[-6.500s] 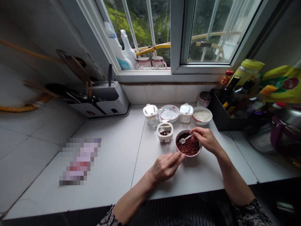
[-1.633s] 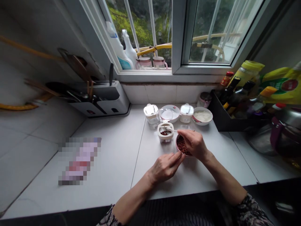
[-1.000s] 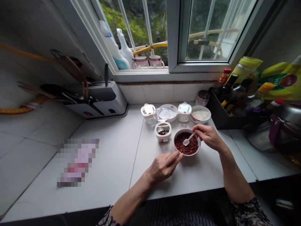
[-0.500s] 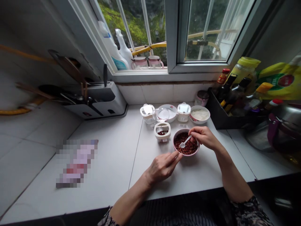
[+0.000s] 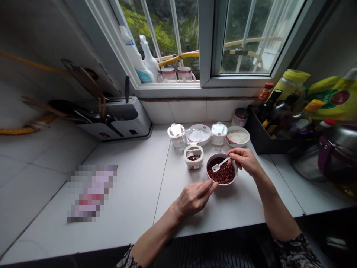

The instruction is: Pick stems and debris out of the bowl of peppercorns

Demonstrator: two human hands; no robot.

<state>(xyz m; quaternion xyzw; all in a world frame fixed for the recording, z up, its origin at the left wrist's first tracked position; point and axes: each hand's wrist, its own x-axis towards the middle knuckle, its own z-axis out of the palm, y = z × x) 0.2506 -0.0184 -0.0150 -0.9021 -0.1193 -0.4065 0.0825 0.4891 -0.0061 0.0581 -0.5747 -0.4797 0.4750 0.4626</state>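
A pink-rimmed bowl (image 5: pixel 222 175) of dark red dried bits stands on the white counter. My right hand (image 5: pixel 243 160) pinches the handle of a small white spoon (image 5: pixel 216 168), whose scoop is over the bits with a little red in it. At the bowl's near left rim, the fingertips of my left hand (image 5: pixel 195 195) are pressed together against the edge. Just left of the bowl is a clear jar (image 5: pixel 193 158) with an opened lid and some of the same bits inside.
Behind are two lidded jars (image 5: pixel 176 134) (image 5: pixel 218 134), a white bowl (image 5: pixel 205 131) and a bowl of white contents (image 5: pixel 237 136). A bottle rack (image 5: pixel 260 139) stands right, a utensil holder (image 5: pixel 128 119) left. A blurred pink packet (image 5: pixel 93 193) lies on the left counter.
The spoon has risen slightly from the bits, and my right hand has shifted a little up and right. My left hand has stayed at the rim. The view has moved slightly.
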